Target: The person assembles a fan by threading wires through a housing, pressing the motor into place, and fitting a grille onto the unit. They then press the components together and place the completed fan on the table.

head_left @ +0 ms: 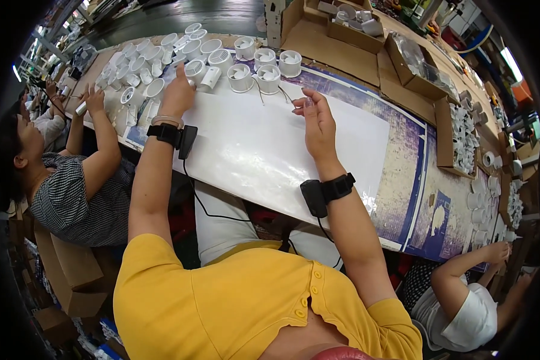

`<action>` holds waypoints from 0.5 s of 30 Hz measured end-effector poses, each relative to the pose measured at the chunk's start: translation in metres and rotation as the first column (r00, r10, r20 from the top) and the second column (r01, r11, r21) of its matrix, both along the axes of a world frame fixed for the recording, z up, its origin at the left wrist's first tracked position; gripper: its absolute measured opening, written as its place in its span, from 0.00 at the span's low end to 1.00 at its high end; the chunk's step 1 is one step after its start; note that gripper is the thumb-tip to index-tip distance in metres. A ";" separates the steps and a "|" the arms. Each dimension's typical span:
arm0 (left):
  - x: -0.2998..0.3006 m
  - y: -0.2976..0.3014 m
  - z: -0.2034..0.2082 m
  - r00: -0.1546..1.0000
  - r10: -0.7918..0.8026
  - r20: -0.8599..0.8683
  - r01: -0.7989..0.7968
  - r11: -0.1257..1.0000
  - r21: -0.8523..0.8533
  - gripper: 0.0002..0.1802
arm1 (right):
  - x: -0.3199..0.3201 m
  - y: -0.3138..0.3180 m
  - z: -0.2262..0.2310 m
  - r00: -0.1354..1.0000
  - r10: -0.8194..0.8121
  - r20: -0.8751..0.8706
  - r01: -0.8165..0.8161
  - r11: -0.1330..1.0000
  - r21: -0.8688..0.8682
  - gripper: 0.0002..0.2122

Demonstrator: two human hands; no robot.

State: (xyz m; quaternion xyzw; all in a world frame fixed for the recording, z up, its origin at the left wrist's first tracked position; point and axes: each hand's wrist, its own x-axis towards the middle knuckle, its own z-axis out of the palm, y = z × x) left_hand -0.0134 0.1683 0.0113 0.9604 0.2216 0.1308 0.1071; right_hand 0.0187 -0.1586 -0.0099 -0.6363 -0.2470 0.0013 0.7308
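At the far left of the work surface, my left hand (177, 93) is closed on the edge of a white fan housing (194, 69) with a slotted grille and a handle. Index finger and thumb lie against its side; the other fingers are mostly hidden. Several similar white housings (220, 58) stand around it. My right hand (318, 123) hovers over the white sheet (252, 144), fingers apart and loosely bent, with nothing visible in it. Near its fingertips end thin wires (285, 93) from a round white motor housing with fan blades (269, 78). More bladed housings (240, 78) stand beside that one.
Cardboard boxes (360, 39) stand along the far side, one holding small white parts (464, 141). More white rings (479, 201) sit at the right end. Co-workers sit on my left (81, 186) and right (468, 309). Black cables (213, 214) hang from my wrist devices.
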 end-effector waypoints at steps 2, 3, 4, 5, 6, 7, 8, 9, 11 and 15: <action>-0.014 -0.007 0.010 0.995 0.073 0.066 -0.074 0.997 0.005 0.38 | 0.001 -0.005 -0.001 1.000 -0.024 0.001 0.024 1.000 -0.004 0.15; -0.021 -0.012 0.016 0.989 0.106 0.102 -0.107 0.994 0.007 0.38 | 0.004 -0.008 0.000 0.999 -0.052 0.007 0.052 0.999 -0.003 0.15; -0.029 -0.020 0.022 0.989 0.102 0.103 -0.103 0.995 0.003 0.38 | 0.006 -0.012 0.000 0.997 -0.082 0.012 0.082 0.997 0.000 0.15; -0.043 -0.028 0.029 0.965 -0.033 0.259 0.020 0.998 0.051 0.37 | 0.008 -0.012 0.003 0.996 -0.083 0.014 0.083 0.997 0.000 0.15; -0.054 -0.037 0.034 0.901 -0.174 0.398 0.139 0.983 0.115 0.36 | 0.011 -0.013 0.005 0.994 -0.106 0.032 0.105 0.994 0.021 0.15; -0.061 -0.045 0.039 0.797 -0.312 0.517 0.246 0.950 0.193 0.35 | 0.013 -0.014 0.008 0.990 -0.130 0.049 0.129 0.991 0.041 0.15; -0.066 -0.058 0.044 0.807 -0.425 0.410 0.366 0.905 0.216 0.34 | 0.013 -0.014 0.009 0.987 -0.150 0.064 0.146 0.988 0.059 0.15; -0.068 -0.070 0.046 0.793 -0.532 0.298 0.484 0.846 0.222 0.33 | 0.013 -0.013 0.008 0.986 -0.155 0.061 0.152 0.987 0.052 0.15; -0.068 -0.089 0.040 0.801 -0.599 -0.013 0.592 0.788 0.167 0.33 | 0.015 -0.013 0.006 0.986 -0.157 0.063 0.156 0.987 0.030 0.15; -0.057 -0.082 0.048 0.700 -0.713 0.025 0.704 0.685 -0.188 0.34 | 0.018 -0.018 0.006 0.981 -0.193 0.004 0.193 0.981 0.011 0.15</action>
